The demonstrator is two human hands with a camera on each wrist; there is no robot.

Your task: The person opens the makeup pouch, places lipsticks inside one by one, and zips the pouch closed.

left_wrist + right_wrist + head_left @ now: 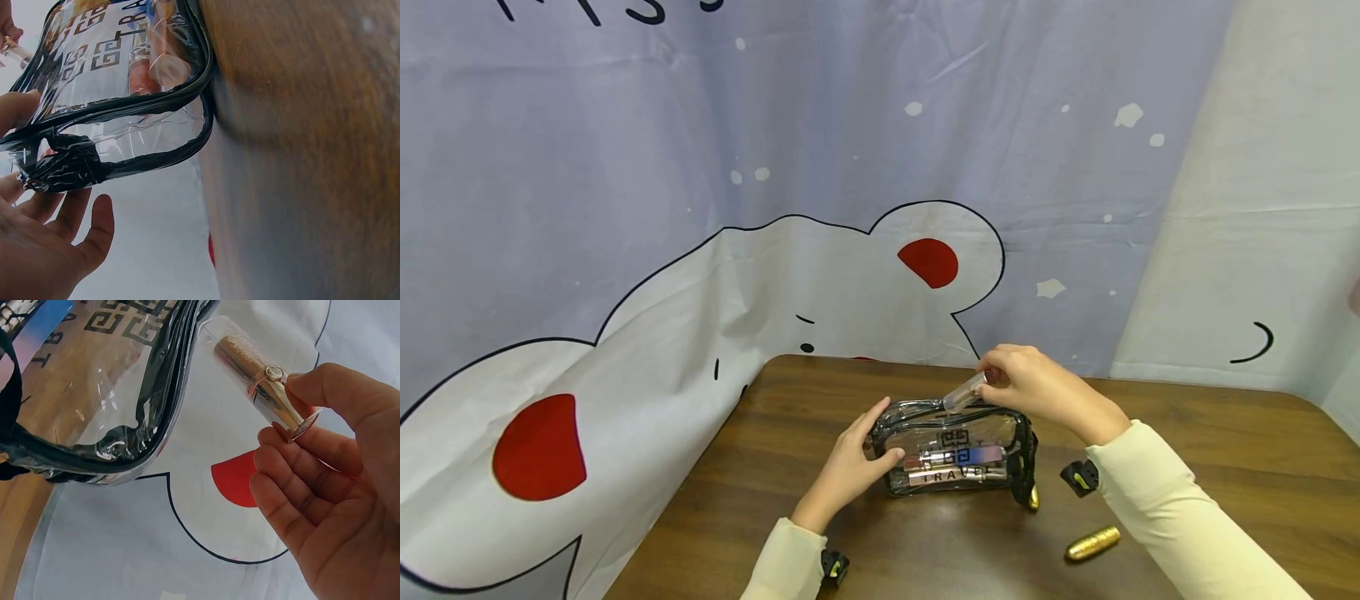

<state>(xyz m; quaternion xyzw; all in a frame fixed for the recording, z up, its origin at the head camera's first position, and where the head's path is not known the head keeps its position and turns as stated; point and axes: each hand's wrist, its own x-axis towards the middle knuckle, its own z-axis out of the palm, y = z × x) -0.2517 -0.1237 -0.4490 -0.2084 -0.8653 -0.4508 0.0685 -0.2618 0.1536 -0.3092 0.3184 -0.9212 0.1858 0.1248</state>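
A clear travel pouch [917, 433] with black trim stands upright on the table, its printed side facing me. Several cosmetic tubes [985, 455] lie inside, one of them blue to pink. My left hand [850, 467] grips the pouch's left end, thumb in front and other fingers behind. Above the pouch's top right, my right hand [1037, 387] pinches a lipstick [262, 378] by its base between thumb and fingers. Its clear cap points down and left toward the zipped top edge. In the right wrist view the lipstick is apart from the pouch.
A gold bullet-shaped tube [1092, 543] lies on the wooden table [940, 550] right of the pouch. Another gold tube [1034, 497] is partly hidden behind the pouch's right corner. A printed cloth [850, 283] hangs behind the table.
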